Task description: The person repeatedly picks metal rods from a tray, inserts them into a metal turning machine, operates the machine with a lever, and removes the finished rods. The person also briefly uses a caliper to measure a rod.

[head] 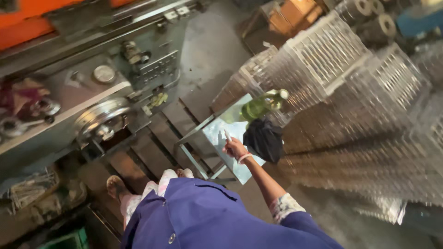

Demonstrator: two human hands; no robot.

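Note:
My right hand (234, 147) reaches out over a small metal stool (217, 127) and is closed on a thin white stick-like object (227, 135). A pale bangle circles that wrist. On the stool's far end lies a green glass bottle (260, 106), and a black cloth (264, 139) hangs off the stool's right edge, next to my hand. My left hand is out of sight. My blue garment (207, 221) fills the bottom of the view, with my bare foot (115, 186) on the wooden floor boards.
A large grey machine (92, 92) with a round handwheel (99, 121) and dials runs along the left. Tall stacks of clear plastic mesh pieces (350, 106) crowd the right side. Cardboard boxes (290, 16) and rolls sit at the top right.

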